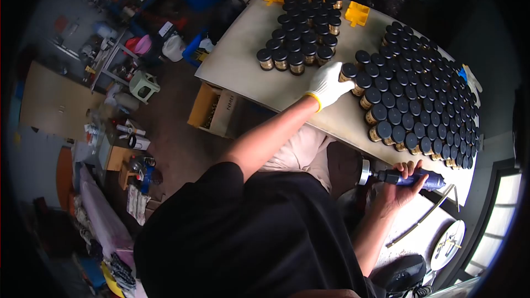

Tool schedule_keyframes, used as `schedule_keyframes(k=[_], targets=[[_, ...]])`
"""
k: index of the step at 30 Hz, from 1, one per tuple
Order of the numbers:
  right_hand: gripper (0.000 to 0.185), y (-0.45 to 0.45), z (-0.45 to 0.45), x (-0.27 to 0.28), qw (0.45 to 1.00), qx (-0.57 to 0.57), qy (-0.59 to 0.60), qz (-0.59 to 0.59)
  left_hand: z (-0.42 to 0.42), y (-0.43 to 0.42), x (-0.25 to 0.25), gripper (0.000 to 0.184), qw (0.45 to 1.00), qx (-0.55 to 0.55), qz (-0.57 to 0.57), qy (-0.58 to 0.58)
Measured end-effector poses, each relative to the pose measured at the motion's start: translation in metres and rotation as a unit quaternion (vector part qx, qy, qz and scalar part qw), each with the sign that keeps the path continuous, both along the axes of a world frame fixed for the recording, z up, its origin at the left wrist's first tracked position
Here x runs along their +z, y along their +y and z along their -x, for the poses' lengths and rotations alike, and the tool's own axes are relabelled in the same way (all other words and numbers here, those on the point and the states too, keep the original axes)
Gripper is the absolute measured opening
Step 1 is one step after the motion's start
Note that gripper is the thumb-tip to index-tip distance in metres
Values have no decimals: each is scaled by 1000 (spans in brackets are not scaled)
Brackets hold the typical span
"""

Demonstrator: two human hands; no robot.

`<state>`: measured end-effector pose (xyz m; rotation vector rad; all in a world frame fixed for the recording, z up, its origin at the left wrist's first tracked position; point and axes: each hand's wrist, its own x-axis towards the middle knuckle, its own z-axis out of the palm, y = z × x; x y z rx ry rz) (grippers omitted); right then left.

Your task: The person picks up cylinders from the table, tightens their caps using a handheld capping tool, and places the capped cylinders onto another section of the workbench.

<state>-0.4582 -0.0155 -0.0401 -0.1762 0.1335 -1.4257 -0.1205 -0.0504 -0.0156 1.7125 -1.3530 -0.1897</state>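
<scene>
Right hand [406,185] grips power tool [434,181] sideways, silver head [365,172] pointing left.

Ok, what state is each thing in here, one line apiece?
Left hand: gloved, fingers around a jar
Right hand: bare, closed on the power tool
Power tool: held over the table's near side, running or not cannot be told
Grouped jars: upright, black lids on
Yellow pieces: lying on the table
Cardboard box: open
Green stool: standing
</scene>
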Motion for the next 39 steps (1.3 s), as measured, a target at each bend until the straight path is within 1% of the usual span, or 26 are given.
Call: schedule_keyframes(k=[1,3,5,6,7,8,9,11,13,15,17,19,23,25,28,31,35,37,38,39], targets=[[38,1,1,0,1000,-5,12,2,-4,-7,-1,41,1000,-12,14,-7],[38,1,2,1,1000,6,2,14,-8,-7,-3,41,996,-19,-40,75],[38,3,1,7,1000,-15,-20,-17,-8,6,-5,46,993,9,-8,115],[38,2,2,7,999,-19,-20,-19,-10,16,-8,45,971,-84,25,221],[38,1,3,7,999,-18,-26,-11,-4,34,-6,45,971,-85,20,221],[37,1,3,6,999,-14,-32,-2,8,57,3,42,930,-129,-38,343],[37,-1,3,5,999,-9,-35,-5,22,78,14,38,870,-167,-91,456],[35,-3,1,3,999,-13,-48,-1,52,115,35,29,849,-222,-211,431],[35,-2,-2,6,998,5,-64,-5,75,132,45,30,852,-309,-272,323],[34,-1,-3,6,997,10,-77,-18,102,134,14,33,832,-324,-280,354],[31,-3,4,0,996,23,-90,-12,109,133,5,44,888,-340,-237,197],[28,-2,6,1,997,54,-61,2,110,129,19,47,878,-352,-298,124],[28,-1,3,2,999,44,-24,0,111,127,10,48,884,-357,-283,108],[28,0,2,1,999,47,-21,0,111,126,10,46,879,-360,-306,66],[29,1,2,1,999,49,-12,1,111,128,7,45,875,-370,-298,89],[30,1,2,-1,999,50,-2,3,112,127,11,44,868,-363,-330,78],[33,1,3,-1,999,43,4,-16,113,129,2,43,869,-367,-321,86],[34,2,2,4,999,37,-15,-11,110,133,2,41,892,-362,-246,118],[35,2,2,5,999,31,-34,-6,108,135,4,41,891,-362,-246,119],[35,2,3,5,999,31,-34,-7,105,136,13,40,915,-344,-171,120]])
